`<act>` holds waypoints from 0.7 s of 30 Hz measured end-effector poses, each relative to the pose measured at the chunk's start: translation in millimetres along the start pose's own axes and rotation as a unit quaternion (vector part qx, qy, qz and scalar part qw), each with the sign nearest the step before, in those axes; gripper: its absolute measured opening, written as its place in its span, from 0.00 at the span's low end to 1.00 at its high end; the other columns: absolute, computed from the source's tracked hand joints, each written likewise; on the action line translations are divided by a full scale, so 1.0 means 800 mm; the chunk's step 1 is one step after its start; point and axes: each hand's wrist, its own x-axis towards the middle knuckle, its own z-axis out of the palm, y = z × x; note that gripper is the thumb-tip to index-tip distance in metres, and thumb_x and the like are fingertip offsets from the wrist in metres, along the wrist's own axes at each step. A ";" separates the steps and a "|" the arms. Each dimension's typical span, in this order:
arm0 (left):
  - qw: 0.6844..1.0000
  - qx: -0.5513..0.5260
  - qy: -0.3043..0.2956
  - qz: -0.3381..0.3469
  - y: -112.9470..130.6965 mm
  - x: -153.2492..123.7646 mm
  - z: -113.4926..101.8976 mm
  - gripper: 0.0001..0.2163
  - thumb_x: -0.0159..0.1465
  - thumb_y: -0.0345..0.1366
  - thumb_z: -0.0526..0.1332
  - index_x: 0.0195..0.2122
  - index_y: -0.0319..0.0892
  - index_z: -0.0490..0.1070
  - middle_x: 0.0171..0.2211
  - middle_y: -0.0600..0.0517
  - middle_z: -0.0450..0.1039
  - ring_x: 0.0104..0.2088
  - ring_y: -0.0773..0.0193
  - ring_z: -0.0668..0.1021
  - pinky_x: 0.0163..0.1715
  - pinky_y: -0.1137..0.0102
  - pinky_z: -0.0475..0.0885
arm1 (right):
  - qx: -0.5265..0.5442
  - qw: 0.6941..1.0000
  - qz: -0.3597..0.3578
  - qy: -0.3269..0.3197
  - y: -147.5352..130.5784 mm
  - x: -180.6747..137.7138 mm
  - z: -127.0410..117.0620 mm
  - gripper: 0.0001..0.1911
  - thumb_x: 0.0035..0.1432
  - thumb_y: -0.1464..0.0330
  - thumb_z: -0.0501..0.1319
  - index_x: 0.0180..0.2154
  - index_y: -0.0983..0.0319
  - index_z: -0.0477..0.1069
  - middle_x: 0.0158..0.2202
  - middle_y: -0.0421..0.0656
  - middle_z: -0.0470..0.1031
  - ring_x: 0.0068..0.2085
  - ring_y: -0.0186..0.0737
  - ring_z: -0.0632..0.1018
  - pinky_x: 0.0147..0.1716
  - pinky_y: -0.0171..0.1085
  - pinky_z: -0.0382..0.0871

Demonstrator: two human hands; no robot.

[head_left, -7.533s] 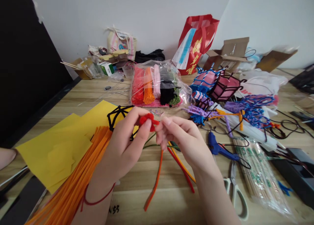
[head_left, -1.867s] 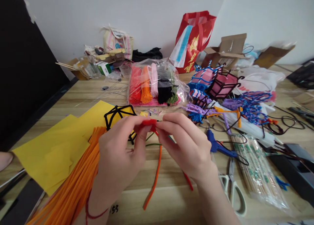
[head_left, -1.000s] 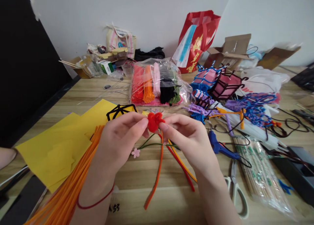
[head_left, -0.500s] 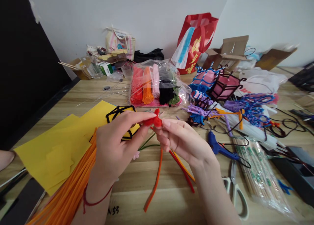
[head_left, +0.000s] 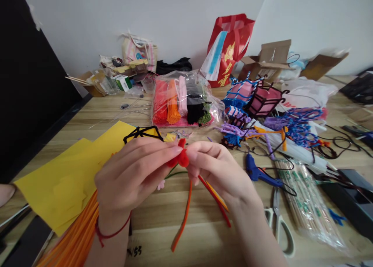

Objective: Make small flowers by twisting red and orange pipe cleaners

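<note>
Between my two hands is a small red fuzzy pipe-cleaner shape (head_left: 183, 158) with rounded loops, like a little flower. My left hand (head_left: 134, 173) pinches its left side with fingers pressed together. From the right, my right hand (head_left: 218, 170) grips it between thumb and fingertips. Below on the table lie an orange pipe cleaner (head_left: 186, 216), a red pipe cleaner (head_left: 215, 203) and green stems, partly behind my hands. A pale pink flower (head_left: 161, 184) lies near my left fingers. Behind my left hand stands a black-framed yellow lantern (head_left: 142, 133), mostly hidden.
Yellow sheets (head_left: 67, 173) and an orange pipe-cleaner bundle (head_left: 75, 232) lie left. A clear bag (head_left: 186, 100) of coloured pipe cleaners sits ahead. On the right are a blue glue gun (head_left: 259, 171), scissors (head_left: 281, 228), wrapped sticks (head_left: 309, 201) and pink lanterns (head_left: 266, 100). Another person's skin shows far left.
My left hand has turned, its fingers now closing over the red shape's left side. Both hands and the shape sit slightly lower, and the lantern is more covered. The view has shifted a little.
</note>
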 end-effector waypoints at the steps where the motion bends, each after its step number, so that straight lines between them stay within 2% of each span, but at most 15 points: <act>1: 1.000 0.000 -0.005 -0.011 0.001 -0.002 0.000 0.14 0.72 0.30 0.62 0.56 0.52 0.77 0.46 0.54 0.85 0.45 0.62 0.86 0.49 0.69 0.82 | -0.021 1.000 -0.018 0.011 0.000 -0.002 0.003 0.10 0.52 0.64 0.78 0.29 0.62 0.82 0.19 0.35 0.77 0.20 0.28 0.75 0.23 0.28 0.74; 4: 0.998 -0.001 -0.017 -0.055 0.006 -0.004 0.000 0.11 0.72 0.31 0.61 0.52 0.51 0.79 0.44 0.53 0.86 0.45 0.61 0.86 0.50 0.68 0.82 | -0.112 0.988 -0.094 0.055 0.003 -0.010 0.011 0.07 0.56 0.66 0.74 0.31 0.62 0.80 0.20 0.36 0.77 0.20 0.30 0.75 0.22 0.30 0.73; 6: 0.996 0.007 -0.017 -0.084 0.012 -0.003 0.002 0.09 0.72 0.31 0.61 0.49 0.49 0.79 0.42 0.53 0.86 0.43 0.62 0.86 0.49 0.68 0.82 | -0.196 0.958 -0.183 0.102 0.006 -0.014 0.015 0.05 0.59 0.69 0.72 0.32 0.61 0.78 0.24 0.37 0.78 0.22 0.30 0.75 0.23 0.30 0.72; 7: 0.995 0.014 -0.016 -0.094 0.016 -0.002 0.003 0.09 0.72 0.31 0.62 0.48 0.49 0.79 0.41 0.54 0.86 0.42 0.63 0.86 0.49 0.68 0.82 | -0.247 0.932 -0.236 0.122 0.008 -0.016 0.016 0.04 0.59 0.72 0.71 0.33 0.61 0.78 0.26 0.38 0.78 0.25 0.31 0.76 0.24 0.30 0.72; 9: 0.993 0.033 -0.012 -0.115 0.024 0.001 0.004 0.09 0.71 0.31 0.63 0.47 0.52 0.79 0.41 0.57 0.86 0.41 0.65 0.86 0.48 0.70 0.82 | -0.364 0.854 -0.347 0.131 0.011 -0.018 0.015 0.06 0.61 0.77 0.68 0.36 0.60 0.77 0.32 0.39 0.78 0.30 0.32 0.77 0.29 0.31 0.75; 11: 0.987 0.047 -0.010 -0.154 0.032 0.004 0.005 0.10 0.71 0.30 0.63 0.48 0.54 0.78 0.41 0.60 0.85 0.41 0.67 0.86 0.48 0.72 0.81 | -0.476 0.757 -0.434 0.110 0.014 -0.017 0.010 0.08 0.64 0.79 0.65 0.40 0.60 0.76 0.37 0.42 0.79 0.34 0.34 0.79 0.34 0.33 0.77; 13: 0.974 0.039 -0.014 -0.221 0.039 0.006 0.007 0.10 0.70 0.31 0.63 0.45 0.55 0.79 0.40 0.62 0.85 0.38 0.67 0.87 0.44 0.73 0.82 | -0.558 0.672 -0.479 0.084 0.015 -0.012 0.003 0.08 0.67 0.78 0.63 0.43 0.60 0.75 0.40 0.46 0.80 0.37 0.37 0.80 0.36 0.35 0.79; 15: 0.953 0.005 -0.012 -0.302 0.042 0.007 0.010 0.08 0.67 0.31 0.65 0.42 0.53 0.80 0.36 0.62 0.85 0.34 0.66 0.86 0.39 0.73 0.82 | -0.606 0.619 -0.496 0.059 0.015 -0.005 -0.004 0.08 0.69 0.78 0.60 0.43 0.61 0.75 0.40 0.48 0.80 0.39 0.39 0.81 0.37 0.36 0.79; 16: 0.939 -0.022 -0.006 -0.343 0.041 0.008 0.012 0.07 0.66 0.32 0.66 0.40 0.52 0.81 0.34 0.61 0.85 0.32 0.65 0.86 0.35 0.73 0.82 | -0.613 0.612 -0.497 0.049 0.015 -0.001 -0.007 0.08 0.70 0.78 0.60 0.43 0.61 0.75 0.40 0.48 0.80 0.39 0.39 0.82 0.37 0.36 0.79; 17: 0.922 -0.055 0.003 -0.383 0.040 0.008 0.013 0.05 0.65 0.32 0.67 0.39 0.51 0.81 0.32 0.60 0.84 0.30 0.65 0.85 0.32 0.73 0.81 | -0.603 0.623 -0.496 0.044 0.015 0.002 -0.008 0.08 0.70 0.78 0.60 0.43 0.62 0.76 0.40 0.48 0.81 0.39 0.39 0.82 0.38 0.36 0.80; 18: 0.903 -0.091 0.015 -0.420 0.038 0.009 0.015 0.04 0.64 0.34 0.68 0.38 0.50 0.81 0.31 0.59 0.84 0.28 0.65 0.84 0.29 0.74 0.80 | -0.579 0.651 -0.489 0.046 0.014 0.005 -0.009 0.07 0.69 0.78 0.61 0.43 0.62 0.76 0.39 0.47 0.81 0.39 0.39 0.82 0.38 0.36 0.80; 21: 0.857 -0.189 0.053 -0.477 0.032 0.012 0.017 0.03 0.61 0.37 0.71 0.33 0.46 0.80 0.29 0.56 0.83 0.27 0.65 0.84 0.26 0.76 0.80 | -0.453 0.782 -0.422 0.078 0.014 0.008 -0.005 0.06 0.68 0.75 0.64 0.40 0.60 0.78 0.37 0.43 0.81 0.38 0.38 0.82 0.36 0.35 0.78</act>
